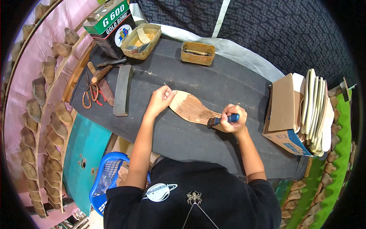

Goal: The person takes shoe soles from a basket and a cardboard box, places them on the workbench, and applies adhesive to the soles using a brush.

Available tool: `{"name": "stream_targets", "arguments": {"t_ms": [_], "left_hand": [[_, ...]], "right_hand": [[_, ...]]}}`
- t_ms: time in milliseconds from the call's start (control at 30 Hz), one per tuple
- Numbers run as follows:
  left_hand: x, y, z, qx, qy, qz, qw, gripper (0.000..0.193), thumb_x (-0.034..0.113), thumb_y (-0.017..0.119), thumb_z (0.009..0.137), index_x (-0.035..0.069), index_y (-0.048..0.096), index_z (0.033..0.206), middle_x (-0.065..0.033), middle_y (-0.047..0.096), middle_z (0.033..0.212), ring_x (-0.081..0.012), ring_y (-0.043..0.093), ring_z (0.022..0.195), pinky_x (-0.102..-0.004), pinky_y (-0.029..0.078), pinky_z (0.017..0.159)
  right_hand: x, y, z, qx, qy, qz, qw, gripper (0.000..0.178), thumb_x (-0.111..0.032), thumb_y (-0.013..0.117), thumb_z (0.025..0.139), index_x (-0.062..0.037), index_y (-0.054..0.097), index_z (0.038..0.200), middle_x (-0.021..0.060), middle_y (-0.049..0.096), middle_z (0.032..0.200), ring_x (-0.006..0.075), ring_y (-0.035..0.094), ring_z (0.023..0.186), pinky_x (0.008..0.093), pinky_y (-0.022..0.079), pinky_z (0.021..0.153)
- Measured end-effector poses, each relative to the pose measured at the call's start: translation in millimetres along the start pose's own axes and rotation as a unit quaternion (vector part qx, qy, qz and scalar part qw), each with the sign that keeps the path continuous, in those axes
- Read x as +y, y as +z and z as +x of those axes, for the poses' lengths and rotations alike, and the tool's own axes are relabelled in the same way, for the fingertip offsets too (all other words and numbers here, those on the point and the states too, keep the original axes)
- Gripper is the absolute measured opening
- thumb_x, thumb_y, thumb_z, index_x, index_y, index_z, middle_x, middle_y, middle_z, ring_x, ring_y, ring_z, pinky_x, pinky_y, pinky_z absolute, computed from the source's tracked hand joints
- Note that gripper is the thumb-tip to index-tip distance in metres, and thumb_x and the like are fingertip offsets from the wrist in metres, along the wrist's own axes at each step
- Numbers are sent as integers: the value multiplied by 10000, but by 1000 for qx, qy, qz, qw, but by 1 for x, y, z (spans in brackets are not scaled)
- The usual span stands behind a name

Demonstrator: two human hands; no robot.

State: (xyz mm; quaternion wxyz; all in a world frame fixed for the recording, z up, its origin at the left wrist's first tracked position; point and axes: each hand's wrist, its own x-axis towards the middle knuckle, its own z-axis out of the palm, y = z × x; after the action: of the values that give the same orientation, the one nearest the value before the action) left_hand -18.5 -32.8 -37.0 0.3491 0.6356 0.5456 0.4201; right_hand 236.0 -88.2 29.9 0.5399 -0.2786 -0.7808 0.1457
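A tan shoe insole point(183, 103) lies on the black-covered worktable point(167, 137), with a darker brown, wet-looking patch over its middle. My left hand point(163, 98) pinches the wide end of the insole between thumb and fingers. Wrapped round the blue handle of a brush point(233, 118), my right hand point(237, 114) is at the insole's narrow end. The dark brush head point(211, 122) rests against the insole there, and my right hand partly covers that end.
A rectangular sharpening stone point(122, 91), scissors point(90, 95) and a hammer point(100, 73) lie at left. Behind them stand a green-and-black can point(110, 28), a tub point(143, 51) and a smaller tub point(197, 57). A cardboard box point(281, 108) holds stacked soles point(314, 110) at right. Shoe lasts point(57, 124) line side racks.
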Motion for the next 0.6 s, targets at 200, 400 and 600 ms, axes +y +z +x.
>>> {"name": "stream_targets", "arguments": {"t_ms": [200, 400, 600], "left_hand": [[-12, 2, 1, -3, 2, -31, 1000, 219, 173, 595, 762, 50, 459, 641, 73, 388, 524, 2, 325, 485, -160, 262, 417], [-4, 3, 1, -3, -5, -35, 999, 215, 169, 596, 755, 41, 465, 641, 60, 390, 513, -4, 332, 479, -165, 282, 421], [-11, 2, 1, -18, -13, -70, 997, 193, 166, 575, 779, 47, 469, 669, 61, 423, 535, 3, 353, 470, -155, 271, 406]], "right_hand": [[-4, 32, 9, 38, -33, 73, 996, 214, 55, 594, 594, -32, 428, 698, 61, 477, 531, 178, 523, 464, 256, 404, 406], [-3, 18, 0, 1, -31, 60, 998, 201, 54, 568, 584, -39, 410, 665, 59, 467, 526, 170, 504, 444, 256, 391, 404], [4, -11, 1, -18, 53, 43, 997, 186, 38, 545, 572, -39, 392, 642, 54, 472, 522, 142, 478, 432, 236, 376, 407]]}}
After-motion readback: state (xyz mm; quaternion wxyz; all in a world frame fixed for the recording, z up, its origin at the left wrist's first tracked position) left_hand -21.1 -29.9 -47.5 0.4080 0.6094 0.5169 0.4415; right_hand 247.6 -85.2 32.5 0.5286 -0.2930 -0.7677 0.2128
